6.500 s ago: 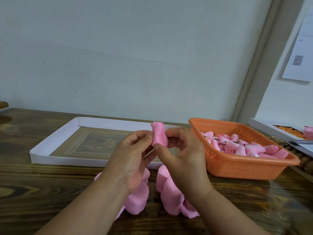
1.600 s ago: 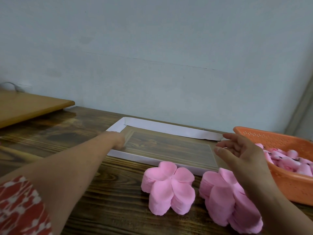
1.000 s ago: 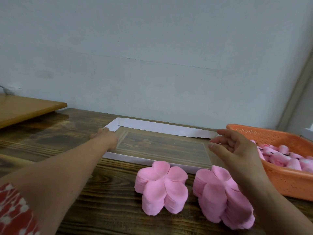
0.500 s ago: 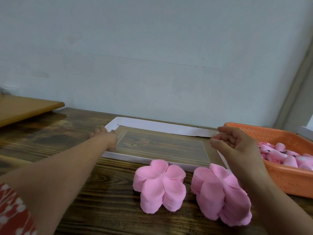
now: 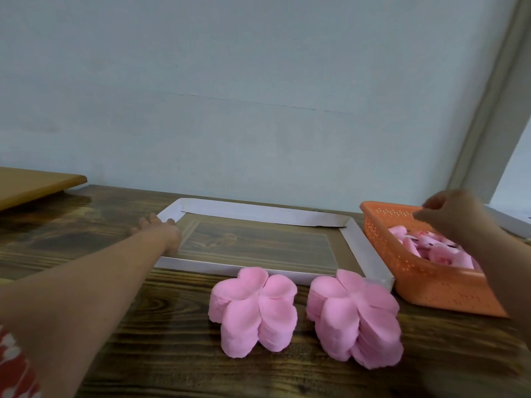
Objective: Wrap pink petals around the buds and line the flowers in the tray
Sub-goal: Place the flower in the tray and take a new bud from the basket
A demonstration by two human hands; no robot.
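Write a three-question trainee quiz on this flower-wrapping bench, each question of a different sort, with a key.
1. True or false: the left hand is at the far left corner of the white tray.
2. How many stacks of pink petals lie on the table in front of the tray?
3. Where is the right hand? A. over the orange basket B. on a petal stack C. inside the tray

Key
1. True.
2. Two.
3. A; it is blurred, so its grip cannot be judged.
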